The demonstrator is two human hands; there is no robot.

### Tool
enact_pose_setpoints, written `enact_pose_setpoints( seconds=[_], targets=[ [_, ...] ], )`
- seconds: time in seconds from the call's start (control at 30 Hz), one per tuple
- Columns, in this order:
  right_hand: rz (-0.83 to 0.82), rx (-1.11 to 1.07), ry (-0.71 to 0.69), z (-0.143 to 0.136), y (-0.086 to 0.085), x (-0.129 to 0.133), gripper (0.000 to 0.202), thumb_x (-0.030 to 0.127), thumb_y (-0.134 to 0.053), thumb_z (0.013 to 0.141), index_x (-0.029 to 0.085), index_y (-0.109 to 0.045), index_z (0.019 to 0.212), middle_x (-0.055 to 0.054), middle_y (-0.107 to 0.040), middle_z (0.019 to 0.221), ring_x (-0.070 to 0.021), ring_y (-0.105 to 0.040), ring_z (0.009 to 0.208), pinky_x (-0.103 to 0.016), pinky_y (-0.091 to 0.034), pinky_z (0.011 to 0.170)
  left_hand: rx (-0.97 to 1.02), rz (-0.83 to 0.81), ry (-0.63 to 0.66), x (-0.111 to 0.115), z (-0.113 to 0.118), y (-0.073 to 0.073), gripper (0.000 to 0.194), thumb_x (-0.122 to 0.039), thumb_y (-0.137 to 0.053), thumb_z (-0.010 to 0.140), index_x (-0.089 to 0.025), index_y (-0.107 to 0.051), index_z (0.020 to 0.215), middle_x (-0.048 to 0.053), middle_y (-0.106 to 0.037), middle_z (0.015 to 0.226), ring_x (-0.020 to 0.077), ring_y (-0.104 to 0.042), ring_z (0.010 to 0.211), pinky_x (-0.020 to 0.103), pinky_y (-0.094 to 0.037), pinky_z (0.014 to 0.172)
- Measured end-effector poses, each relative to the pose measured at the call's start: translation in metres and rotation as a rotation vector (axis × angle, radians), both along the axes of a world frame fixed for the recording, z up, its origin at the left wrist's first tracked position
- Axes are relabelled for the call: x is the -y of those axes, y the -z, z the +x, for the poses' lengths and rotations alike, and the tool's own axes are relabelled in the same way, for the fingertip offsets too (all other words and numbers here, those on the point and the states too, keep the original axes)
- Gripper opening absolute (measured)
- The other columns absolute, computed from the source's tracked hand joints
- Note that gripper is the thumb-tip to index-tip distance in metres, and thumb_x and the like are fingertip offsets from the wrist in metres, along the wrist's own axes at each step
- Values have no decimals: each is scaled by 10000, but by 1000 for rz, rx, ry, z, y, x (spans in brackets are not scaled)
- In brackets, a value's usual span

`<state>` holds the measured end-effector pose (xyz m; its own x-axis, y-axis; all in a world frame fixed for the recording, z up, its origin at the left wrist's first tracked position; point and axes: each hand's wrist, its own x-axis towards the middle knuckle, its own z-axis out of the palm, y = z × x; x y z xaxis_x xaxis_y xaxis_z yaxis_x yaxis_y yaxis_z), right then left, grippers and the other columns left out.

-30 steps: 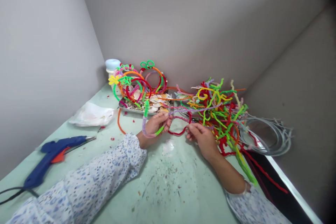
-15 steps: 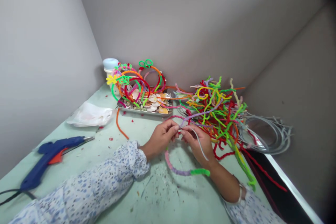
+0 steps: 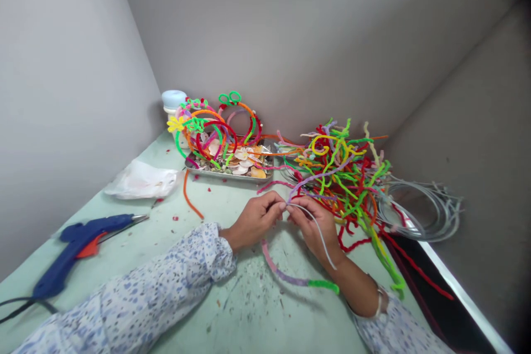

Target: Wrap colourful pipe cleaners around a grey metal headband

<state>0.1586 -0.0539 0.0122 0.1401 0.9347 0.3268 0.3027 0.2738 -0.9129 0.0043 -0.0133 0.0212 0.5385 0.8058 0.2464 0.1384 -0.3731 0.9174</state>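
Between my two hands is a thin headband, its bare grey-white end (image 3: 319,228) curving over my right wrist. The other end is wrapped in pink, purple and green fuzzy pipe cleaner (image 3: 290,279) and curves below my hands. My left hand (image 3: 262,217) is closed, thumb and fingers pinching the band. With its fingertips almost touching the left ones, my right hand (image 3: 316,227) is closed where a purple pipe cleaner (image 3: 317,178) meets the band. That pipe cleaner's long free part slants up to the right. My fingers hide the exact joint.
Finished colourful headbands (image 3: 211,127) rest on a metal tray (image 3: 224,177) of shells. A pipe cleaner heap (image 3: 344,171) and grey bare headbands (image 3: 431,213) lie right. At left are a blue glue gun (image 3: 83,249), a plastic bag (image 3: 143,180) and a lidded white container (image 3: 174,100).
The headband has shifted between my fingers: its bare end reaches further down over my right wrist, and its green end sits lower and further right. Both hands stay nearly in place.
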Motion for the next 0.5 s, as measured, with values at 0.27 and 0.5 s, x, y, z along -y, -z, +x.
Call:
enact_pose_setpoints(
  seconds=[0.27, 0.5],
  targets=[
    [56, 23, -6, 2, 3, 0, 132, 320, -619, 799, 189, -632, 791, -4, -591, 685, -131, -572, 576, -241, -482, 543, -57, 8, 11, -2, -1, -1, 259, -348, -415, 884, -163, -556, 773, -21, -518, 632, 109, -459, 602, 219, -344, 592],
    [98, 97, -10, 4, 5, 1, 119, 306, -602, 820, 190, -626, 805, -14, -590, 708, -144, -573, 624, -257, -480, 584, -78, 29, 3, -3, -1, -2, 255, -340, -420, 872, -165, -531, 724, -20, -515, 630, 112, -455, 604, 221, -344, 602]
  ],
)
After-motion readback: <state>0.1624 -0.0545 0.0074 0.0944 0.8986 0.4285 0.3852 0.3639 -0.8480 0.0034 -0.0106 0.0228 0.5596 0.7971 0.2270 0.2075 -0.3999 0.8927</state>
